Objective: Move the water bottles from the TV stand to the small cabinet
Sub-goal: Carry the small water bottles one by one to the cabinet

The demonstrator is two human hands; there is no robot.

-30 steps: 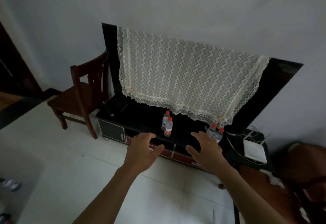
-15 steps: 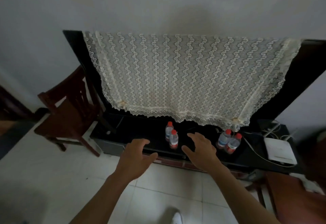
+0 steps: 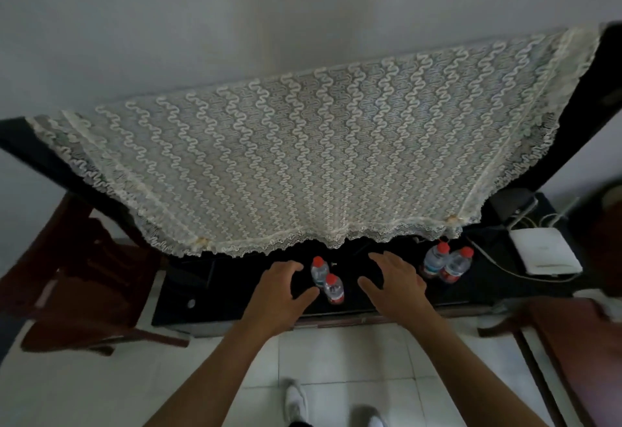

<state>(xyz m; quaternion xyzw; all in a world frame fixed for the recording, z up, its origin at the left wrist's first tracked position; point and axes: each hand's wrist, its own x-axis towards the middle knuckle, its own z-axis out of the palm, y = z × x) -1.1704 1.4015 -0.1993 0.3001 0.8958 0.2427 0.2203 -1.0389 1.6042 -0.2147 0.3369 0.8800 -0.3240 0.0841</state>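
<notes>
On my feed a pale wall fills the top, and under it a lace cloth (image 3: 303,157) drapes over a dark TV (image 3: 592,117), its scalloped hem hanging just above the black TV stand (image 3: 235,295). At far left a dark wooden chair (image 3: 77,278) stands beside the stand on a white tiled floor (image 3: 336,352). On the stand's glossy top, left of centre, two red-capped water bottles (image 3: 333,288) stand upright, touching, one behind the other. Further right a second pair of bottles (image 3: 447,263) stands side by side, tilted in the wide lens. Beyond them a white box (image 3: 545,255) with cables lies at the stand's right end, and a reddish-brown piece of furniture (image 3: 572,342) fills the lower right corner. White shoes (image 3: 296,403) show at the bottom edge.

My left hand (image 3: 279,295) reaches over the stand's front edge, spread wide and empty, thumb tip just beside the nearer bottle of the left pair. My right hand (image 3: 393,285) hangs palm down between the two pairs, fingers splayed wide, gripping nothing. Both forearms are bare and extended forward.
</notes>
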